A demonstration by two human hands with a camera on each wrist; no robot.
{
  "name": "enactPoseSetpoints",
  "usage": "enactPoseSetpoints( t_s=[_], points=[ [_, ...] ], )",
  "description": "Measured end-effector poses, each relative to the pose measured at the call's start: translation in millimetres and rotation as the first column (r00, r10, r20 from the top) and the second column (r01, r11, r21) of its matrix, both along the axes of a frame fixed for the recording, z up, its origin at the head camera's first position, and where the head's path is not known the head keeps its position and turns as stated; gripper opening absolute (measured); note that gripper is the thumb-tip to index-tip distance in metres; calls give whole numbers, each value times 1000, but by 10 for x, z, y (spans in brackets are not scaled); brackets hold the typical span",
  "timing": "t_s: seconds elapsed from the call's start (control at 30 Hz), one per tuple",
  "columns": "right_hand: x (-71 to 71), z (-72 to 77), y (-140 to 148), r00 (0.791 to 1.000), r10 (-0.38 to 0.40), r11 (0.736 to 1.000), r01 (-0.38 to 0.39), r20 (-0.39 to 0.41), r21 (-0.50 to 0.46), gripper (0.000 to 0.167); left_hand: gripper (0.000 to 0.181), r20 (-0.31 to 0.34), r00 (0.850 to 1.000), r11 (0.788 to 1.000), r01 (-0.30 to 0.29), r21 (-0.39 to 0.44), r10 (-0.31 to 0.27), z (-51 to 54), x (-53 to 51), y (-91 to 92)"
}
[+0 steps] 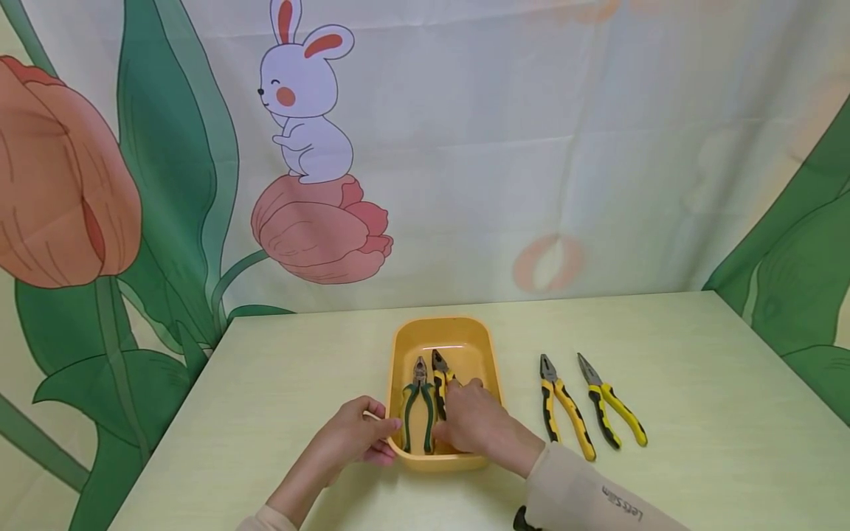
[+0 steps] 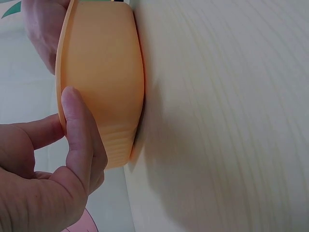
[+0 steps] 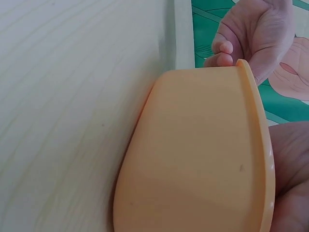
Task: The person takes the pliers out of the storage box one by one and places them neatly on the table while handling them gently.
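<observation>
Bench (image 1: 285, 376) pale, wood-grained. My left hand (image 1: 348, 435) pinches the yellow tray (image 1: 441, 463) by its rim. Inside, beside green-handled pliers (image 1: 420, 377), my right hand (image 1: 479, 420) partly covers black-and-yellow pliers (image 1: 440, 385); whether gripped, I cannot tell.

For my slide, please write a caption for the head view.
Left hand pinches the yellow tray; right hand reaches in over yellow-black pliers, beside green-handled pliers.

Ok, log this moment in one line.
left hand: pinches tray rim; right hand: in tray at black-yellow pliers, grip hidden; green pliers: in tray; two pliers: on table, right of tray
</observation>
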State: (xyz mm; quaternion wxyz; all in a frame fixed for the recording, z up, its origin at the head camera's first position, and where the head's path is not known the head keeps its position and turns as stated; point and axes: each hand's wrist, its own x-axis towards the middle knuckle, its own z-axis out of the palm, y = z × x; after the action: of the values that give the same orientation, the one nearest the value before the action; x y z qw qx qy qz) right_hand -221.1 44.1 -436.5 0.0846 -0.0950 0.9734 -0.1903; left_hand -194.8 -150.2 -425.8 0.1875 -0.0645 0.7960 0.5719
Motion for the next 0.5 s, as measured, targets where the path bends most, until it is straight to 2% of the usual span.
enactPoseSetpoints(
  t_s=[0.2, 0.37, 0.5],
  points=[
    [-8, 59, 0, 999, -15, 999, 17, 52, -43, 59, 23, 3, 1000, 1000, -4, -9, 4, -11, -7, -1],
    [-22, 116, 0, 996, -38, 999, 40, 84, -22, 65, 25, 11, 1000, 1000, -2, -25, 2, -11, -16, -4],
    [-41, 129, 1, 996, -37, 999, 39, 82, -22, 63, 25, 4, 1000, 1000, 1, -21, 0, -15, -9, -8]
  ],
)
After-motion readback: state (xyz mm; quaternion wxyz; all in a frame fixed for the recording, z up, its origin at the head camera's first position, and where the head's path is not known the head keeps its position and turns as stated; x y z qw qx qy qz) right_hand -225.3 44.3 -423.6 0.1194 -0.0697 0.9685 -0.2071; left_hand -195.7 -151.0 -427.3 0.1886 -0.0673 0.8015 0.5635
